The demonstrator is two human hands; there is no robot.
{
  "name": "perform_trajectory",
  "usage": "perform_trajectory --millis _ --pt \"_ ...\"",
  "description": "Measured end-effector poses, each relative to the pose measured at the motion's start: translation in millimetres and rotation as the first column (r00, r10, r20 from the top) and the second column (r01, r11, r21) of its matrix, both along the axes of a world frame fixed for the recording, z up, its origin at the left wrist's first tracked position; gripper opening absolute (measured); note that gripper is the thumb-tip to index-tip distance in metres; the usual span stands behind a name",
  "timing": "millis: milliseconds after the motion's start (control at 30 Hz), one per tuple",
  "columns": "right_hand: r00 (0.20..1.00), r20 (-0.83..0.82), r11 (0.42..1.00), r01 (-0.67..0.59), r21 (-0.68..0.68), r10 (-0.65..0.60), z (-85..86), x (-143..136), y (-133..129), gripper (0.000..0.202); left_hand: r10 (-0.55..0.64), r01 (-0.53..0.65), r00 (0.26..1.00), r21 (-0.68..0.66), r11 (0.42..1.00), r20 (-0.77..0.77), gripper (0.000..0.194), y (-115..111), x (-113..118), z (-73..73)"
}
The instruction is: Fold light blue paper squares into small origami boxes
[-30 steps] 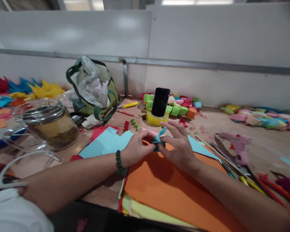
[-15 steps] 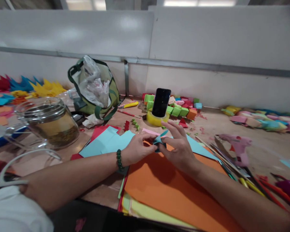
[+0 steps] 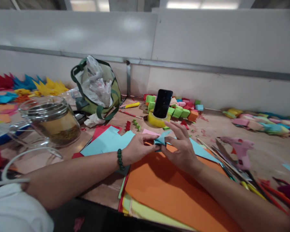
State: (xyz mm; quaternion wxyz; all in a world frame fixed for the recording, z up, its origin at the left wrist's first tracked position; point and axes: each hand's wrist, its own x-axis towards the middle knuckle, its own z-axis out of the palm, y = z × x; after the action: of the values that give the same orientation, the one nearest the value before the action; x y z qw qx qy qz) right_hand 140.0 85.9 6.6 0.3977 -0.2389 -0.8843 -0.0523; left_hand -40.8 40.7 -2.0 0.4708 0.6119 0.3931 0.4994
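A small folded piece of light-blue paper (image 3: 161, 140) is held between both hands, above a stack of coloured sheets with orange paper (image 3: 169, 187) on top. My left hand (image 3: 139, 145) pinches its left side between thumb and fingers; a green bead bracelet circles that wrist. On the other side, the thumb and index finger of my right hand (image 3: 180, 148) grip the paper, the remaining fingers raised. Fingertips hide part of the folds. Cut light-blue sheets (image 3: 108, 141) lie to the left, over red paper.
Behind the hands, a phone (image 3: 162, 103) leans on a yellow tape roll (image 3: 157, 120) beside small paper boxes (image 3: 181, 112). A glass teapot (image 3: 55, 122) and green bag (image 3: 114, 93) stand left. A pink glue gun (image 3: 240, 149) and sticks (image 3: 222, 156) lie right.
The light-blue paper looks more closed up: its upright curled flap now lies lower between the fingers. Both hands stay at nearly the same place, while the view has shifted slightly.
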Motion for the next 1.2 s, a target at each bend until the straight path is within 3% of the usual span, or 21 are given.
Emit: perform_trajectory --millis 133,467,567,667,800,967,1100,1200 --pt "1.0 0.0 1.0 -0.001 0.005 0.001 2.7 0.5 0.1 0.002 0.04 -0.03 0.992 0.08 0.996 -0.123 0.023 0.6 -2.7 1.4" --pt "0.999 -0.031 1.0 -0.025 0.017 0.025 1.1 -0.3 3.4 0.004 0.008 0.015 0.983 0.121 0.993 -0.185 0.027 -4.3 -2.6 3.6" --pt "0.997 -0.051 0.998 -0.05 0.049 0.053 2.8 -0.9 1.4 0.006 0.011 -0.009 0.995 0.018 1.0 -0.1 0.046 -3.2 -1.2 0.5" --pt "0.992 -0.082 0.994 -0.092 0.067 0.097 4.0 -0.2 -0.3 0.007 -0.063 0.079 0.992 -0.146 0.986 0.111 0.065 -2.0 1.8 -1.8" --pt "0.989 -0.096 0.993 -0.105 0.05 0.109 4.4 0.1 -1.3 0.005 -0.148 0.198 0.956 -0.185 0.963 0.254 0.05 -1.9 5.0 -2.2" --pt "0.99 -0.09 0.993 -0.11 0.032 0.113 4.5 -1.5 -2.9 0.007 -0.105 0.159 0.96 -0.195 0.968 0.261 0.043 -1.9 4.5 -3.1" --pt "0.992 -0.079 0.995 -0.098 0.006 0.098 4.6 -1.3 -4.2 0.006 -0.141 0.172 0.966 -0.133 0.976 0.219 0.033 -2.3 4.0 -4.6" --pt "0.993 -0.074 0.995 -0.098 -0.014 0.097 5.0 -1.6 -4.7 0.007 -0.105 0.129 0.973 -0.109 0.986 0.204 0.028 -2.8 4.6 -3.2"
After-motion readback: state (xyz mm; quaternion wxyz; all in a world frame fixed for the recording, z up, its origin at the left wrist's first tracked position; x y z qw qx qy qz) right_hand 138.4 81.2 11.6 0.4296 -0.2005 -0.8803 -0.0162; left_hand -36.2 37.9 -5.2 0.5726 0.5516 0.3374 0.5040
